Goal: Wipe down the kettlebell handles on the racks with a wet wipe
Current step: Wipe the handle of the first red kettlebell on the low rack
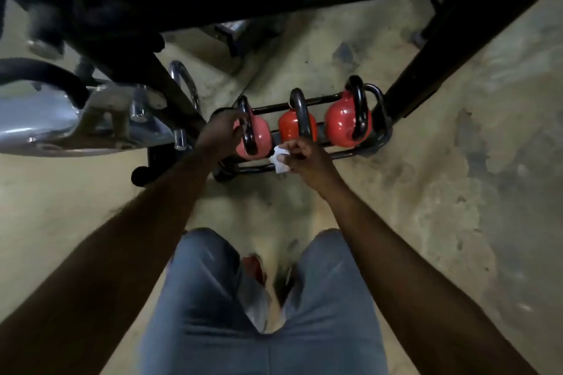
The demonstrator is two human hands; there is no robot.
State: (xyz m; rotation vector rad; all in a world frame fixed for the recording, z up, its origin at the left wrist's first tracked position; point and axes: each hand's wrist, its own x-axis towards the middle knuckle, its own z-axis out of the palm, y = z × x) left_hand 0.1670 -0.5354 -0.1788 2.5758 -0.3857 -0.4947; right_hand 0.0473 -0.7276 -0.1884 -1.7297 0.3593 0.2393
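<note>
Three red kettlebells with black handles sit side by side on a low black rack (359, 151) on the floor: the left kettlebell (259, 135), the middle kettlebell (289, 126) and the right kettlebell (342, 125). My left hand (221, 131) rests against the left kettlebell, with fingertips at the top of its handle (246, 125). My right hand (304, 158) pinches a white wet wipe (280, 160) at the near end of the middle kettlebell's handle (300, 114).
A black machine frame (438, 70) slants down on the right of the rack, and another black bar crosses overhead. Chrome and silver gym equipment (61, 119) fills the left. My grey-trousered legs (213, 298) stand on the worn concrete floor (457, 207) just before the rack.
</note>
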